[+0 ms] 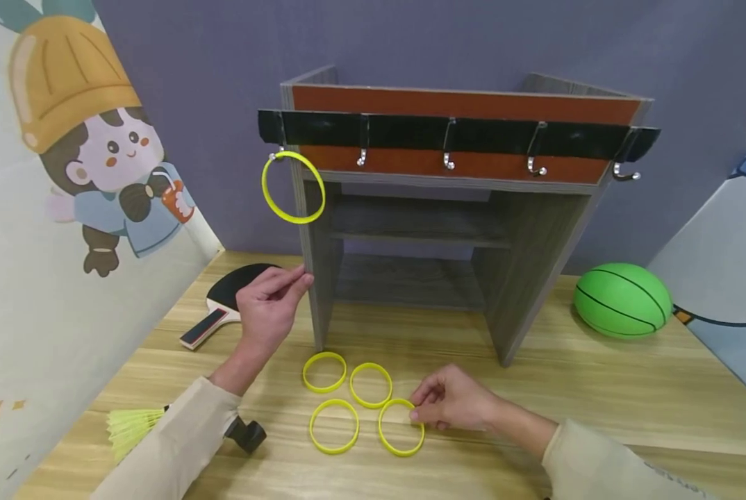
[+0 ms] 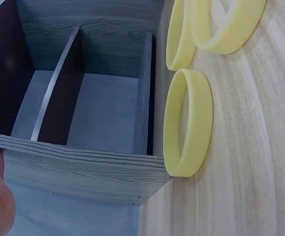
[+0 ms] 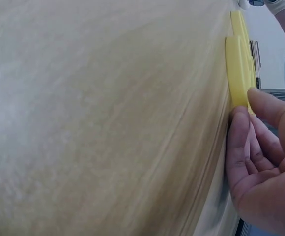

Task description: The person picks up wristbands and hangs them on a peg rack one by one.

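My right hand (image 1: 451, 399) pinches the right edge of a yellow ring (image 1: 382, 439) at the table's surface. In the right wrist view, thumb and forefinger grip that ring (image 3: 237, 73) from both sides. Three other yellow rings lie close by: one at its left (image 1: 311, 432), two farther back (image 1: 390, 382) (image 1: 305, 375). My left hand (image 1: 267, 305) is raised beside the grey shelf unit's left side panel (image 1: 315, 305), fingertips right at its front edge and no ring between them. Above it, another yellow ring (image 1: 324, 194) hangs from the leftmost hook of the black hook rail (image 1: 404, 130).
Several silver hooks (image 1: 449, 161) along the rail hold nothing. A table tennis bat (image 1: 204, 328) and a yellow shuttlecock (image 1: 130, 427) lie at the left, partly behind the left arm. A green ball (image 1: 623, 300) sits at the right. Behind the shelf stands a grey-purple wall (image 1: 410, 42).
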Motion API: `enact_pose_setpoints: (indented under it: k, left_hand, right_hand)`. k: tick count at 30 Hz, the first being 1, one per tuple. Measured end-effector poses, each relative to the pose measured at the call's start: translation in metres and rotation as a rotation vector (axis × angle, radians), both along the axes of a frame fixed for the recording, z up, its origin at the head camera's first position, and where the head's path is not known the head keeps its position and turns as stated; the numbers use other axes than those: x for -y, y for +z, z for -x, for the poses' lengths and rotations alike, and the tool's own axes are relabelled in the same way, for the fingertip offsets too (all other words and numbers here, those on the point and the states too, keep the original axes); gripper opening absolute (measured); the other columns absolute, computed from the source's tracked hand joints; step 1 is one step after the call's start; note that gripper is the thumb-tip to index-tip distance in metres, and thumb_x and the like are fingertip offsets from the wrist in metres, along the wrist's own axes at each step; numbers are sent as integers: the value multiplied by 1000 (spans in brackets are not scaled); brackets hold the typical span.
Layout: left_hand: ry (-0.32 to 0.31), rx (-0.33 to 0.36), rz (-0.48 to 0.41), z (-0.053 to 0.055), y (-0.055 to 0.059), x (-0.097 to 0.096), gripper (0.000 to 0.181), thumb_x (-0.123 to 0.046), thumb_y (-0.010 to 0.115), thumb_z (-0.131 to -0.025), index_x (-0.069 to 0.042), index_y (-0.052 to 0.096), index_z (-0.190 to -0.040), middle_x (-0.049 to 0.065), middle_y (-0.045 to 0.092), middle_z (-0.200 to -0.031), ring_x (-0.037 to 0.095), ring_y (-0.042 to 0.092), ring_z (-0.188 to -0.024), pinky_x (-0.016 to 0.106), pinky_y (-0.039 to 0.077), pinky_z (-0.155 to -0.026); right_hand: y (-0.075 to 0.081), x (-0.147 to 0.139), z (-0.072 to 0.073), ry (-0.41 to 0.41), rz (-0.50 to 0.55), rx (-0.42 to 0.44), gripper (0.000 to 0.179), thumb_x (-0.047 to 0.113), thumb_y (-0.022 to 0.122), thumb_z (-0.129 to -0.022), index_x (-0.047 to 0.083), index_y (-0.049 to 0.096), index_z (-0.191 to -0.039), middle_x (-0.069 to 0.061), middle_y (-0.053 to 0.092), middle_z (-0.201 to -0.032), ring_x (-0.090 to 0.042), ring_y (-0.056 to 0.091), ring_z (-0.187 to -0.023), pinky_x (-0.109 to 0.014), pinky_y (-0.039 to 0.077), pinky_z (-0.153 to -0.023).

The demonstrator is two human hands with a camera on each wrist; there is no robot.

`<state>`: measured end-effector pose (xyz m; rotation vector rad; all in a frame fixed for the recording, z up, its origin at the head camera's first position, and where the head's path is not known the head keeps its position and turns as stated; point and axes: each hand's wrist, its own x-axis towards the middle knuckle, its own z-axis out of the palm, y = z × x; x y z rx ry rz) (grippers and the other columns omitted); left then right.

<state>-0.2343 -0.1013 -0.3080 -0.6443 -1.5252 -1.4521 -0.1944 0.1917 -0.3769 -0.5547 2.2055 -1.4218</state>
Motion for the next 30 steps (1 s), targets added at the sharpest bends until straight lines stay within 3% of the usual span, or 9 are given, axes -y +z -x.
enact_pose_setpoints:
  k: [9, 15, 21, 30]
  left_hand:
    - [5, -1, 9, 1, 0, -1, 18, 28, 68, -66, 21, 66, -83, 26, 62, -70, 6, 57, -62, 13, 44, -55]
    - [-16, 0, -13, 10, -10, 2, 21, 28, 69, -66, 18, 68, -84, 26, 62, -71, 7, 58, -63, 13, 45, -55]
    - [-4, 1, -19, 18, -18, 6, 19, 19, 74, -69, 12, 72, -86, 20, 65, -72, 9, 59, -63, 15, 46, -55]
    - [-5, 7, -1, 17, -17, 8, 21, 23, 72, -68, 13, 71, -86, 22, 64, -72, 7, 59, -64, 14, 46, -55]
  right_hand:
    - [-2, -5, -1, 47, 29, -60, 8, -4, 72, -75, -3, 66, -80, -7, 61, -67, -14, 55, -55, -24, 50, -48]
    - [3, -14, -5, 103, 23, -77, 8, -6, 69, -77, -2, 62, -78, -6, 59, -65, -15, 57, -53, -24, 49, -46]
    - [12, -26, -8, 111, -16, -54, 9, -4, 67, -79, 1, 59, -81, -8, 58, -66, -18, 58, -52, -24, 48, -43]
    - [24, -44, -1, 138, 89, 50, 10, -4, 69, -79, -7, 60, -84, -15, 61, -71, -25, 63, -60, -33, 54, -53]
